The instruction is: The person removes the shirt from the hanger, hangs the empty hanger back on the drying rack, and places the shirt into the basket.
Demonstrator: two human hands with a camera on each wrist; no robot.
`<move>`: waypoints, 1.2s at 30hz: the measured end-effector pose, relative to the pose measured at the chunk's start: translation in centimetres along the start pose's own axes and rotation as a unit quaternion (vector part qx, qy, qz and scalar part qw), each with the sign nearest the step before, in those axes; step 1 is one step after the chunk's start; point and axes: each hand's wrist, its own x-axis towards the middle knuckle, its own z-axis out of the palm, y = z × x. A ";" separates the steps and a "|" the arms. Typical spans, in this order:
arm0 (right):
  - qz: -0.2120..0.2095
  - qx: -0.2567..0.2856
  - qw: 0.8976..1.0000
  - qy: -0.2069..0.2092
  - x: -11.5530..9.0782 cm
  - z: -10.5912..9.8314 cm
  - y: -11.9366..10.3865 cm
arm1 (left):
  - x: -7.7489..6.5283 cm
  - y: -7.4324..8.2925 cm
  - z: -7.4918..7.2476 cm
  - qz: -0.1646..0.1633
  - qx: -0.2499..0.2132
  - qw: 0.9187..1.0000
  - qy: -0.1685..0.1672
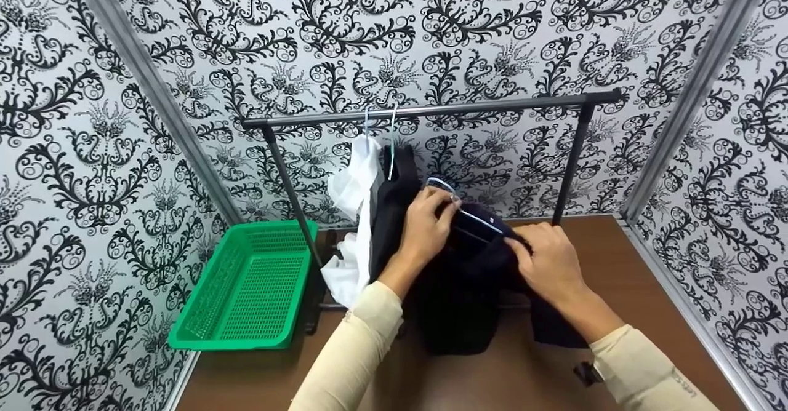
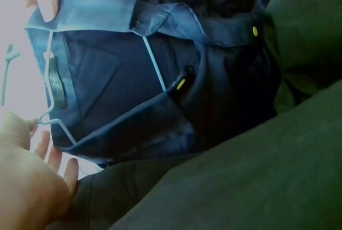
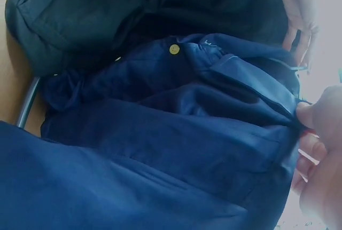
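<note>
A navy shirt (image 1: 486, 263) with yellow buttons hangs between my two hands, its collar spread around a light-blue hanger (image 2: 155, 62). With thumb and fingers, my left hand (image 1: 426, 223) pinches the hanger at the base of its hook. My right hand (image 1: 551, 263) grips the shirt's edge near the shoulder, thumb on top, as the right wrist view shows. Just left of the shirt, a black garment (image 1: 397, 199) hangs on a hanger from the rack's bar. The lower part of the navy shirt merges with dark cloth in the head view.
The metal garment rack (image 1: 492, 108) stands on a brown table (image 1: 606, 269). A white garment (image 1: 357, 180) hangs at the left of the black one. On the left sits a green plastic basket (image 1: 231, 344). Patterned walls enclose the back and sides.
</note>
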 end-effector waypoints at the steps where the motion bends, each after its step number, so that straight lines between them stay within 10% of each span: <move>1: -0.006 0.003 1.000 0.005 -0.1 0.0 0.1 | 0.0 -0.1 -0.1 -0.002 -0.005 1.000 0.002; 36: -0.100 0.069 0.991 0.056 -1.5 -1.4 1.6 | -1.1 -2.0 -1.1 -0.083 -0.093 0.990 0.067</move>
